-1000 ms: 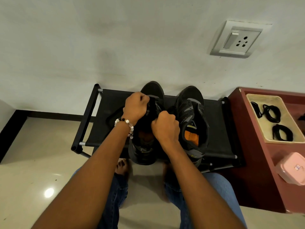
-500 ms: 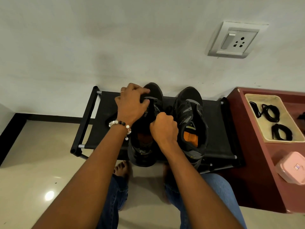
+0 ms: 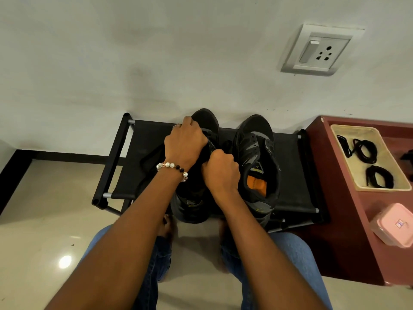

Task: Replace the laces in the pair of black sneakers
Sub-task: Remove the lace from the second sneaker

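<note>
Both black sneakers sit side by side on the black rack [image 3: 292, 166], toes past its back edge by the wall. The left hand [image 3: 184, 144] curls over the left sneaker [image 3: 205, 118] near the toe; the right hand [image 3: 221, 171], fisted, grips its laces. The right sneaker [image 3: 257, 151] lies untouched, with bare fabric toward both rack ends.
</note>
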A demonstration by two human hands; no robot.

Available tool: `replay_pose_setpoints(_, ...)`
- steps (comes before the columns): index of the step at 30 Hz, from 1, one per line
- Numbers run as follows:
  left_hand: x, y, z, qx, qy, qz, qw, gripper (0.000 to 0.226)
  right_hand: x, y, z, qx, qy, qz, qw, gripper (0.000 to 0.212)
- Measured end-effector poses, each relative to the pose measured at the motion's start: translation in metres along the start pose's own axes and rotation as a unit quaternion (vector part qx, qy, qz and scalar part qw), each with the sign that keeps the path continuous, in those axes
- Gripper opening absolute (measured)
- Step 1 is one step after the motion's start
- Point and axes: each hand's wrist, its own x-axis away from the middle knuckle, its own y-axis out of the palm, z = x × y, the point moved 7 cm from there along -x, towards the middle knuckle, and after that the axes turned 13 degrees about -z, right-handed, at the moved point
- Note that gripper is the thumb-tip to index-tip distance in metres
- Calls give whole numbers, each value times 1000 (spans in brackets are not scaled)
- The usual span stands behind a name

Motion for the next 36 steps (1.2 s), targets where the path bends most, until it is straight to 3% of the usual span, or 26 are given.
replay_pose_setpoints(2, -1, -4, -14, 79, -34, 8, 996, 25, 1, 0, 0, 0, 0, 2, 1000, 26)
replay_pose_setpoints(4, 0, -14, -35, 229, -85, 42, 969, 30, 2, -1, 0, -2, 2, 5, 1000, 26)
replay_pose_setpoints(5, 1, -21, -49, 351, -114, 77, 926, 32, 2, -1, 0, -3, 3, 5, 1000, 26)
replay_pose_setpoints(7, 6, -28, -72, 619, -138, 146, 759, 30, 3, -2, -1, -3, 5, 2, 1000, 25)
replay_pose_setpoints(8, 8, -29, -78, 708, -133, 169, 672, 26, 3, -2, -2, -2, 6, -1, 1000, 24)
replay_pose_setpoints(9, 10, -32, -80, 758, -129, 183, 613, 22, 4, -2, -2, -1, 5, -3, 1000, 22)
replay_pose_setpoints(10, 10, -32, -80, 783, -128, 182, 580, 20, 4, -2, -2, 0, 5, -5, 1000, 20)
replay_pose_setpoints(11, 11, -30, -78, 790, -134, 170, 573, 18, 4, -2, -2, 2, 4, -5, 1000, 18)
replay_pose_setpoints(12, 10, -26, -74, 781, -138, 147, 591, 17, 4, -3, -2, 4, 5, -5, 1000, 17)
replay_pose_setpoints(13, 9, -22, -68, 751, -137, 116, 635, 15, 4, -3, -2, 4, 5, -3, 1000, 17)
replay_pose_setpoints(16, 5, -17, -46, 516, -74, 32, 853, 1, 4, -2, -2, 1, 3, 0, 1000, 20)
replay_pose_setpoints(17, 2, -14, -36, 413, -34, 8, 910, 7, 3, -1, -2, 2, 1, 0, 1000, 21)
replay_pose_setpoints(19, -2, -2, -19, 227, 18, -46, 973, 14, 3, 0, -2, 6, -4, 1, 1000, 21)
replay_pose_setpoints(21, -5, 7, -14, 142, 9, -73, 987, 17, 2, 1, -2, 13, -6, 2, 1000, 20)
replay_pose_setpoints(29, -3, 7, -3, 37, -37, -55, 997, 22, 0, 2, 1, 16, 8, -6, 1000, 21)
replay_pose_setpoints(32, -7, 11, -20, 167, -42, -83, 982, 25, 0, 2, 0, 14, 3, 1, 1000, 22)
replay_pose_setpoints(34, -4, 7, -30, 314, -76, -87, 942, 25, 0, 2, -1, 9, 3, 3, 1000, 24)
replay_pose_setpoints(36, 3, -3, -35, 452, -109, -74, 882, 24, 0, 2, -1, 3, 6, 3, 1000, 26)
